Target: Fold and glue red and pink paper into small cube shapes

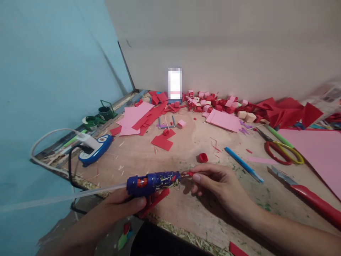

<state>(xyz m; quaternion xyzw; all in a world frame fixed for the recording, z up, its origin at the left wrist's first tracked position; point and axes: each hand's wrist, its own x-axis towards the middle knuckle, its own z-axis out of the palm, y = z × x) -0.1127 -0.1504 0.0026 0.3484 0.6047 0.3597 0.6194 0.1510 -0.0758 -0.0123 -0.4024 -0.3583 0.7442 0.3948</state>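
Note:
My left hand [130, 204] is wrapped round a blue hot glue gun [156, 180], with a long clear glue stick [66, 197] sticking out of its back end. The gun's nozzle points right. At its tip, my right hand [213, 181] pinches a small red paper piece [190, 174] between thumb and fingers. The piece is mostly covered, and I cannot tell whether it touches the nozzle. Just beyond my right fingers sits a small red paper box [203, 158]. A red strip [156, 202] shows below the gun, partly hidden by my left hand.
A blue pen [243, 164], scissors [283, 153] and a red-handled knife [306, 193] lie to the right. Pink sheets [223, 120] and many small paper cubes [207, 101] stand before a bright phone [175, 83]. A blue power strip [96, 151] with cables lies left.

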